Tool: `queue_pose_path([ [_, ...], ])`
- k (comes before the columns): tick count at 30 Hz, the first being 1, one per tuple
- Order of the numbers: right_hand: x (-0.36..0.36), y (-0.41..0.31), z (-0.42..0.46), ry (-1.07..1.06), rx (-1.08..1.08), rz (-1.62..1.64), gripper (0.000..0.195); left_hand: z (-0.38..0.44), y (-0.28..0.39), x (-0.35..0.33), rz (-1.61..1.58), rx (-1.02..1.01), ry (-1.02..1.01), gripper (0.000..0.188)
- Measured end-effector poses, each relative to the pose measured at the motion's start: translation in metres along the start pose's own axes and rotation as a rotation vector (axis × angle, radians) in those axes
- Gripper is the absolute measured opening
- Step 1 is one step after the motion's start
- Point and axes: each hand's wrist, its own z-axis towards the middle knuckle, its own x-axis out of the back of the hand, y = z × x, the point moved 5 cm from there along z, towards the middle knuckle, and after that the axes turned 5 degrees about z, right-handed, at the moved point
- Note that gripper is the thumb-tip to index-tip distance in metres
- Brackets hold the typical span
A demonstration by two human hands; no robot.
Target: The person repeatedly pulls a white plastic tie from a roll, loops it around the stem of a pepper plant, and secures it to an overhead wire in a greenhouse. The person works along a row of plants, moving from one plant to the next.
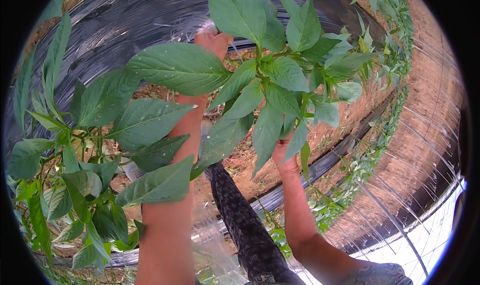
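Note:
My left hand (214,41) reaches past the leaves to the far side of a pepper-like plant (285,73). Its fingers are closed around translucent plastic twine (183,32); loose pale strands spread to its left, and a thin strand runs down from its right side. Large green leaves cover part of my left forearm (168,225). Lower and to the right, my right hand (284,151) is beneath the same plant's foliage. Leaves hide those fingers, so what they touch does not show.
Another leafy plant (80,150) crowds the left. Black plastic mulch (123,29) covers the soil bed beyond. My patterned trouser leg (240,217) stands over bare soil, beside blurred clear plastic (213,243). At right, a plant row (390,131) runs along thin lines and a pole (393,225).

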Motion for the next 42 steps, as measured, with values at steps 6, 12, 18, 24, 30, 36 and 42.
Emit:
queue_pose_path([
  [6,0.013,-0.051,0.006,-0.173,0.3,-0.126,0.026,-0.007,-0.015,-0.009,-0.038,0.077,-0.101,0.004],
  [12,0.049,-0.046,0.014,0.036,-0.13,0.262,0.021,-0.009,-0.024,-0.005,-0.131,0.276,-0.102,0.009],
  [18,0.054,-0.055,0.009,0.112,-0.234,0.296,0.015,-0.04,-0.006,0.0,-0.119,0.445,-0.111,0.014],
  [24,0.041,-0.074,0.018,-0.212,-0.232,0.235,0.018,-0.038,-0.006,-0.004,-0.158,0.465,-0.096,0.017],
  [30,0.009,-0.109,0.013,-0.405,-0.447,0.399,0.025,-0.041,-0.003,-0.01,-0.352,0.473,0.002,0.022],
  [36,0.016,-0.121,0.003,-0.419,-0.575,0.784,0.026,-0.081,-0.012,-0.01,-0.625,0.527,0.078,0.026],
  [42,0.008,-0.148,0.014,-0.302,-0.517,0.945,0.025,-0.132,0.006,-0.02,-0.85,0.703,0.206,0.023],
])
